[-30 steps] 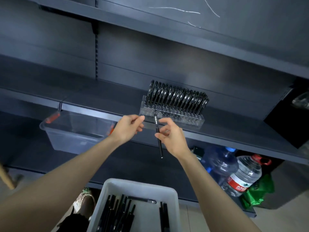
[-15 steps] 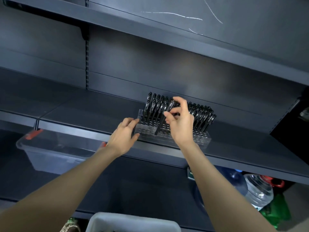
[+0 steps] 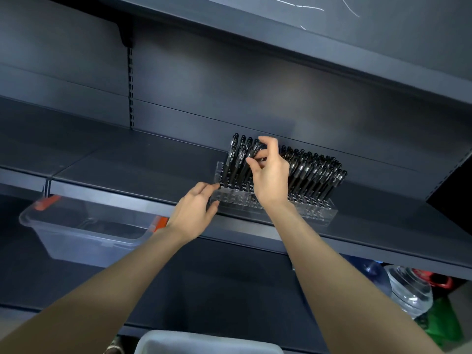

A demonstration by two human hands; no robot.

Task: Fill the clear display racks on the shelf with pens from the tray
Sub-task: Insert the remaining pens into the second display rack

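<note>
A clear display rack (image 3: 316, 213) stands on the dark shelf (image 3: 127, 164), packed with several upright black pens (image 3: 316, 175). My right hand (image 3: 270, 175) is over the rack's left half and pinches a black pen (image 3: 251, 155) between thumb and fingertips, its lower end among the slots. My left hand (image 3: 195, 208) rests with straight fingers against the rack's front left corner. The white tray (image 3: 204, 344) shows only its far rim at the bottom edge; its contents are out of sight.
A clear plastic bin (image 3: 84, 231) with orange latches hangs under the shelf edge at left. Water bottles (image 3: 408, 290) and a green bag (image 3: 444, 325) stand low at right. Another dark shelf (image 3: 306, 47) overhangs above.
My right hand raised the pen from in front of the shelf edge into the rack. My left hand moved onto the rack's corner. The view tilted upward.
</note>
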